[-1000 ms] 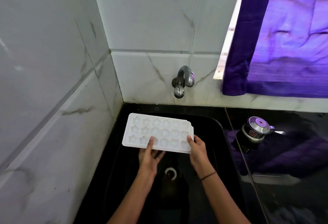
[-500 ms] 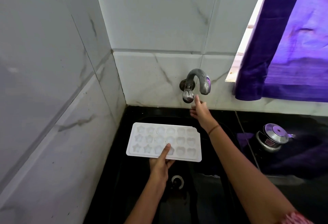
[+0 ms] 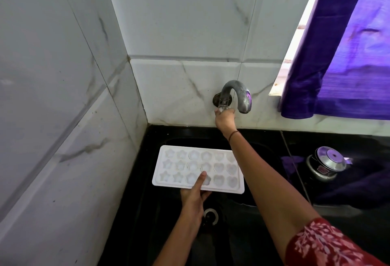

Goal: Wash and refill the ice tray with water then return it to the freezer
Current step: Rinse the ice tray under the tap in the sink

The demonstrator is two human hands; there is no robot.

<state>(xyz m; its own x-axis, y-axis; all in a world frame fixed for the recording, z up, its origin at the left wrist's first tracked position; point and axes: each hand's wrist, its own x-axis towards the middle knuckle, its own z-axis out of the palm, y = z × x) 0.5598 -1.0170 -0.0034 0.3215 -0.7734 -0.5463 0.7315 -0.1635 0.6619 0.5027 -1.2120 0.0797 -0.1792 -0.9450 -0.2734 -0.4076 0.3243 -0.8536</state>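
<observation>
A white ice tray (image 3: pixel 179 166) with star, round and heart shaped cells is held level over the black sink (image 3: pixel 147 213). My left hand (image 3: pixel 195 192) grips its near edge, thumb on top and fingers underneath. My right hand (image 3: pixel 224 118) reaches up to the wall and is closed around the knob of the metal tap (image 3: pixel 237 95). The curved spout ends to the right of that hand, above the sink's back edge. No water is seen running. My right forearm crosses over the tray's right end.
The sink drain (image 3: pixel 211 216) lies below my left hand. A small steel pot with a lid (image 3: pixel 328 163) stands on the black counter at right. Marble-look tiled walls close in the left and back. A purple curtain (image 3: pixel 348 55) hangs at upper right.
My right hand let go of the tray's right edge, rose to the tap and closed on its knob. My left hand alone holds the tray, which sits a little lower in view.
</observation>
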